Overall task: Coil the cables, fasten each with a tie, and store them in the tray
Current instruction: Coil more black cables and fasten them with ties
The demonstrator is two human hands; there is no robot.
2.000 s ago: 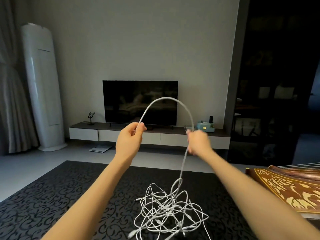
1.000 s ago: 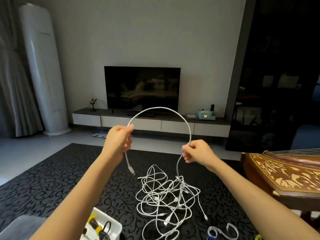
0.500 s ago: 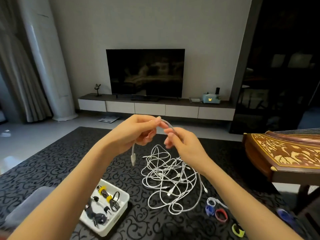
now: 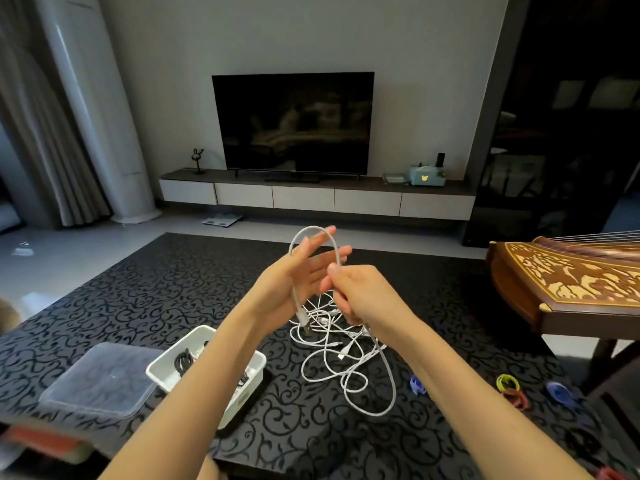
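dark swirl-patterned cloth [image 4: 138, 306] covers the low surface in front of the person, with a switched-off tv [image 4: 292, 123] on the far wall and a carved string instrument [image 4: 568, 282] at the right edge. the left hand [image 4: 301, 275] is held up flat, fingers straight and spread a little, and a white cable [image 4: 311, 232] is looped over them, its plug end hanging below the palm. the right hand [image 4: 360, 296] pinches the same cable between thumb and curled fingers just beside the left palm, and the rest of it trails down into the tangle [image 4: 346, 358] of white leads lying on the cloth.

the white tray [image 4: 256, 372] sits near the left forearm with its clear lid [image 4: 100, 379] set beside it; a few black cables [image 4: 183, 360] lie inside, though the arm hides much of the tray, so some of the job looks done. coloured ties [image 4: 506, 381] wait loose on the cloth to the right, well apart from the hands.

by my reading this is the first turn of a new coil. what remains is most of the work: winding this cable, closing a tie round it, putting it in the tray, then doing the same for every lead in the heap.
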